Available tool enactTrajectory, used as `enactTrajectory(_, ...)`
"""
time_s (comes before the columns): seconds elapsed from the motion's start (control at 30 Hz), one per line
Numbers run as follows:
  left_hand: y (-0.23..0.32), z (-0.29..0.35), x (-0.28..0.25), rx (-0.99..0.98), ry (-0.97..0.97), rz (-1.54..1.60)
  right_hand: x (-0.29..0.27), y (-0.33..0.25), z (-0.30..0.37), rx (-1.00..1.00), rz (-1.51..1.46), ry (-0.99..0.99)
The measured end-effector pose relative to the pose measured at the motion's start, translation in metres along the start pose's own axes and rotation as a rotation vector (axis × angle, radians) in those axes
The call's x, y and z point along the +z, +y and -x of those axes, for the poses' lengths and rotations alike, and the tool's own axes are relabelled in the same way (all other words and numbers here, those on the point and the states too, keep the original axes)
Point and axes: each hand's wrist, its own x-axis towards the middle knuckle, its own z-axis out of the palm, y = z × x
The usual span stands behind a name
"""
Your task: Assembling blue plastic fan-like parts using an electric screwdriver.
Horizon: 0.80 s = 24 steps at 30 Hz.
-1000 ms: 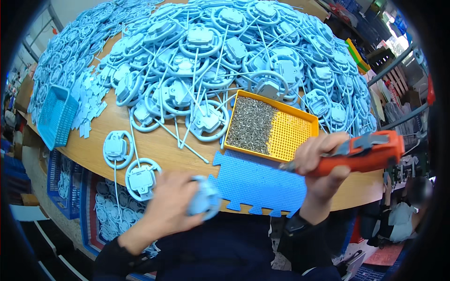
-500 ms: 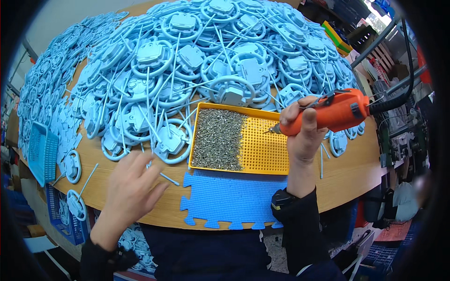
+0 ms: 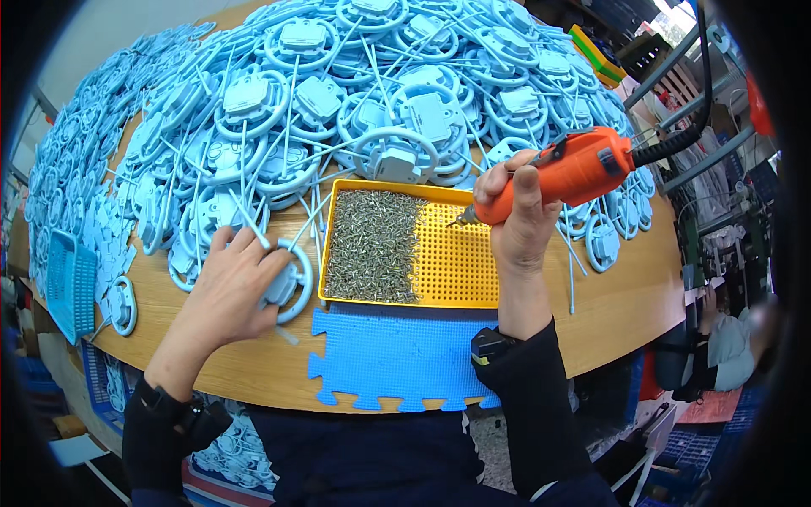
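Observation:
My right hand (image 3: 522, 215) is wrapped round an orange electric screwdriver (image 3: 562, 173). Its bit points left, above a yellow perforated tray (image 3: 460, 262). Small metal screws (image 3: 372, 249) fill the tray's left part. Over the table to the left of the tray, my left hand (image 3: 232, 283) grips a light blue plastic ring-shaped part (image 3: 297, 291) with a flat housing inside the ring; the fingers cover much of it. Behind both hands rises a large heap of similar light blue parts (image 3: 431, 118), many with thin rods sticking out.
A blue foam mat (image 3: 397, 355) lies in front of the tray. At the table's left edge stand a light blue basket (image 3: 72, 287) and a single ring part (image 3: 122, 306). A black cable (image 3: 676, 144) runs up from the screwdriver. Another person (image 3: 735, 346) is at far right.
My left hand has moved forward and closed on a ring part, which has shifted nearer to me. A loose part by the left table edge is out of sight. The view has shifted slightly.

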Motion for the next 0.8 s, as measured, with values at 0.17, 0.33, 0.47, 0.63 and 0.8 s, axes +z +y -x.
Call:
enactTrajectory(0.17, 0.019, 0.042, -0.021, -0.058, -0.062, 0.295, 0.002, 0.003, 0.004, 0.002, 0.007, 0.008)
enactTrajectory(0.33, 0.094, 0.049, 0.017, -0.156, 0.096, 0.536, 0.019, -0.037, 0.008, -0.078, 0.022, 0.007)
enactTrajectory(0.47, 0.133, 0.027, 0.05, -0.306, 0.331, 0.396, 0.054, -0.083, 0.04, -0.002, -0.131, -0.121)
enactTrajectory(0.63, 0.136, 0.027, 0.067, -0.348, 0.399, 0.416, 0.088, -0.087, 0.11, 0.121, -0.015, -0.291)
enactTrajectory(0.8, 0.137, 0.029, 0.072, -0.321, 0.457, 0.424, 0.094, -0.075, 0.122, 0.147, -0.008, -0.457)
